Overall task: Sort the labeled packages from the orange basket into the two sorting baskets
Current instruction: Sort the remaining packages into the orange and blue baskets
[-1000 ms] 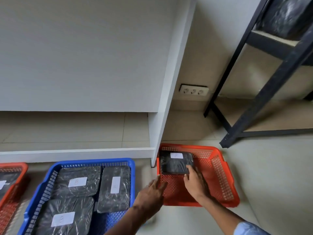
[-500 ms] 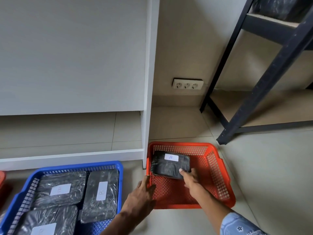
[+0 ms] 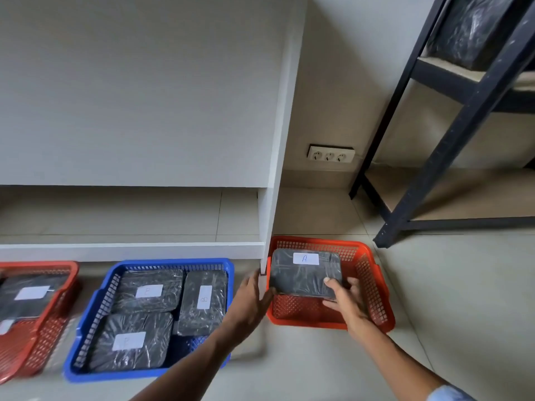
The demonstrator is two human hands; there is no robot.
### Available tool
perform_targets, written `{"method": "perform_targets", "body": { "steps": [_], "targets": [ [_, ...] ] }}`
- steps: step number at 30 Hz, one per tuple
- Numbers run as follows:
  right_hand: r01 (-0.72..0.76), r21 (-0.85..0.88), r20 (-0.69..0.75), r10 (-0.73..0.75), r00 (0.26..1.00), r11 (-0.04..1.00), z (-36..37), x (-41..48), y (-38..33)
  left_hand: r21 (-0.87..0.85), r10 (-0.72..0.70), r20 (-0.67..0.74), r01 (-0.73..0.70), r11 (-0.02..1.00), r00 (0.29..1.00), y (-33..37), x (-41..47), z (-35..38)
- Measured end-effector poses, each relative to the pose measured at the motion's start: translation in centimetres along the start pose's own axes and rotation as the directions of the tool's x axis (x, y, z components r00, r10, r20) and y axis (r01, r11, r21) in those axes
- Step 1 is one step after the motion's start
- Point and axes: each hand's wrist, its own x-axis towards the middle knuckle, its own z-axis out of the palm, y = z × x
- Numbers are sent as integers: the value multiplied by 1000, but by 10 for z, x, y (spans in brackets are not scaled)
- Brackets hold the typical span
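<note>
Both hands are on the black plastic-wrapped package (image 3: pixel 304 274) with the white "A" label, over the orange basket (image 3: pixel 376 290) on the floor. Right hand (image 3: pixel 346 299) grips its near right corner, thumb on top and fingers curled under. Left hand (image 3: pixel 254 296) is pressed flat against its left edge, forearm stretched out from the bottom of the view. The package is a rounded rectangle, crinkly and shiny. The blue basket (image 3: pixel 95 299) to the left, with mesh plastic walls, holds three similar wrapped packages, and a red basket (image 3: pixel 58 293) sits further left, blurry
</note>
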Motion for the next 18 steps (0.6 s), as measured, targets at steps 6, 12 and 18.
{"method": "perform_targets", "body": {
  "steps": [6,12,18],
  "targets": [
    [58,6,181,-58,982,998,56,-73,-6,-310,-117,-103,80,947,988,-1,-37,-71],
    [136,-113,350,-89,932,984,147,-156,-8,-352,-196,-188,120,928,962,-71,-93,-161],
    [248,-282,516,-72,854,927,239,-230,2,-449,-290,-286,140,883,913,-151,-160,-242]
  ]
}}
